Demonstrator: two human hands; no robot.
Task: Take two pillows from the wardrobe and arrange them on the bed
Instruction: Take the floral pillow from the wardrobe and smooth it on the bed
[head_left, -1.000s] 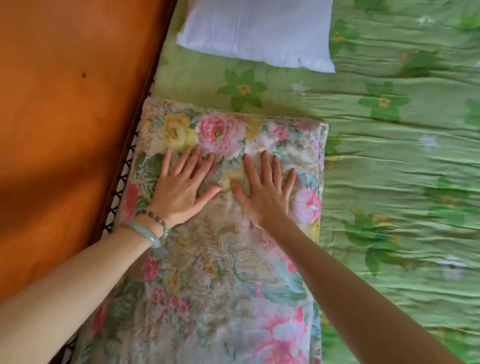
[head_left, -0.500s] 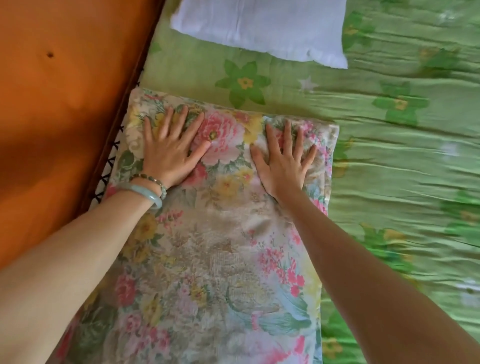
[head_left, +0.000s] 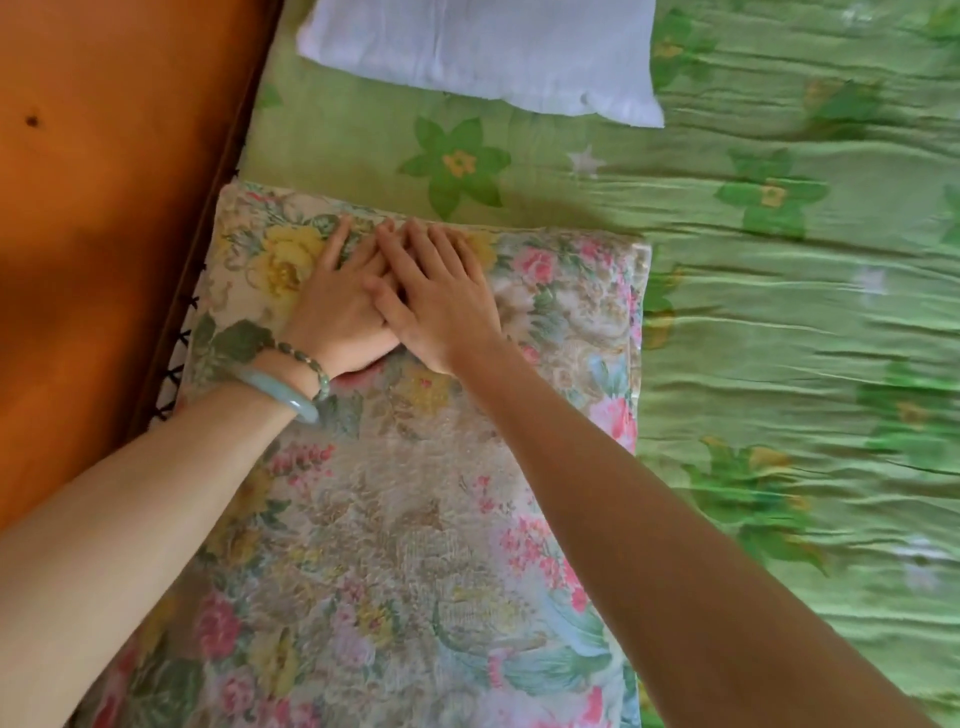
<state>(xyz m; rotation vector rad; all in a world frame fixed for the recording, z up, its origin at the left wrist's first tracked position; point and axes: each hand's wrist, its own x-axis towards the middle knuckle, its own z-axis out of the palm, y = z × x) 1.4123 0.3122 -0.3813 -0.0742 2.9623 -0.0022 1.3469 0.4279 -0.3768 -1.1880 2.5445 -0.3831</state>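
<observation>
A floral pillow (head_left: 415, 519) with pink and yellow flowers lies flat on the green bed (head_left: 779, 312), along its left side. My left hand (head_left: 332, 301), with a jade bangle and a bead bracelet on the wrist, presses flat near the pillow's far edge. My right hand (head_left: 441, 296) lies flat too, partly over the left hand's fingers. A white pillow (head_left: 483, 47) lies further up the bed, apart from the floral one.
An orange wooden headboard (head_left: 104, 208) runs along the left of the bed, right beside the floral pillow. The green sheet with flower print is wrinkled to the right.
Both hands slid toward the pillow's far edge and came together; earlier they were spread apart, now the right hand overlaps the left.
</observation>
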